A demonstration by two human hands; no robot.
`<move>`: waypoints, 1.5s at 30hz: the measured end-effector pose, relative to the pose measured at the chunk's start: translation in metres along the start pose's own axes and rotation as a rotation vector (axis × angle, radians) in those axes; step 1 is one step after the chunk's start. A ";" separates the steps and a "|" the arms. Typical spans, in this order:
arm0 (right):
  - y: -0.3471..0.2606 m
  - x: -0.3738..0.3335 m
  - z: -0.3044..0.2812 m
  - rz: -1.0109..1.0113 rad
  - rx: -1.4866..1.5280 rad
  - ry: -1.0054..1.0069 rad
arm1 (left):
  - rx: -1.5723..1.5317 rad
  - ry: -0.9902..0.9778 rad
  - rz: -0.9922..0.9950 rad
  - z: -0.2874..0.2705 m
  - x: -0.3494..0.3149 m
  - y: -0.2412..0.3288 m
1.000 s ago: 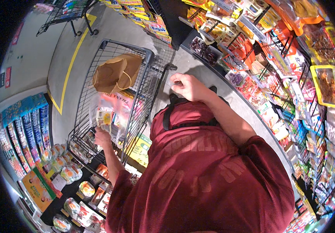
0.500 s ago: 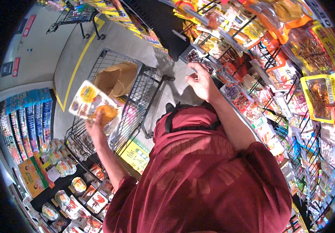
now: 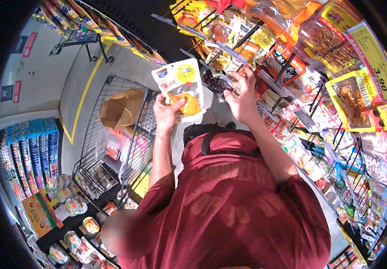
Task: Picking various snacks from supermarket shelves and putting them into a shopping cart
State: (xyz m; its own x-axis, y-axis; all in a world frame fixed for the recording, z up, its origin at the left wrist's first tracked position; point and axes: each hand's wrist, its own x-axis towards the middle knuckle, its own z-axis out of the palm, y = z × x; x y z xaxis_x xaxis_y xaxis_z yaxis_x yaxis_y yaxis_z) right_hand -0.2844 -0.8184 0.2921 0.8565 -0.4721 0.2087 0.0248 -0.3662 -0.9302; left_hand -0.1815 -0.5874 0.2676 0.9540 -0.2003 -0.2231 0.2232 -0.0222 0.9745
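My left hand point(image 3: 166, 110) is closed on a white food pouch point(image 3: 185, 74), thumb across its clear window. An orange-brown piece of food shows inside, and a yellow round print sits above it. Further right, my right hand point(image 3: 243, 101) is raised beside the rack of hanging snack packs, its thumb and fingers apart. Its fingertips are close to similar white and yellow pouches point(image 3: 220, 33) on the hooks; whether they touch one I cannot tell. Nothing shows held in it.
A wire shopping cart point(image 3: 147, 107) stands at my left with a brown paper bag point(image 3: 124, 107) and other packages in it. Another cart point(image 3: 79, 40) is farther off. Packaged foods point(image 3: 74, 204) fill the lower-left display, and a yellow tray pack point(image 3: 355, 101) hangs at the right.
My left hand has carried the pouch from over the cart to the right, in front of me. My right hand has shifted slightly toward the rack, its fingers spreading.
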 end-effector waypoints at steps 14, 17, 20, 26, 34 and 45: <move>0.004 0.010 -0.015 0.077 0.004 -0.044 | 0.086 -0.193 -0.012 0.069 0.037 -0.016; 0.009 0.011 -0.014 -0.050 -0.017 -0.022 | 0.063 -0.262 0.003 0.085 0.055 -0.024; -0.002 0.014 -0.015 0.007 0.028 0.009 | 0.033 -0.361 -0.020 0.102 0.067 -0.020; -0.014 0.017 -0.019 -0.012 0.045 0.038 | -0.072 -0.556 -0.053 0.130 0.082 -0.009; -0.013 0.020 -0.020 0.047 0.042 0.010 | 0.096 -0.582 -0.015 0.141 0.090 -0.013; -0.009 0.020 -0.022 0.073 0.065 -0.018 | 0.037 -0.563 -0.060 0.143 0.080 -0.014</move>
State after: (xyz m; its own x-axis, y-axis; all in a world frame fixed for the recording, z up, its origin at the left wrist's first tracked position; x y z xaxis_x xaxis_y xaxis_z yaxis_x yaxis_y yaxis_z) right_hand -0.2784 -0.8420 0.3115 0.8663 -0.4809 0.1350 -0.0050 -0.2786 -0.9604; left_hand -0.1368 -0.7436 0.2391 0.6840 -0.6886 -0.2409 0.2571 -0.0815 0.9629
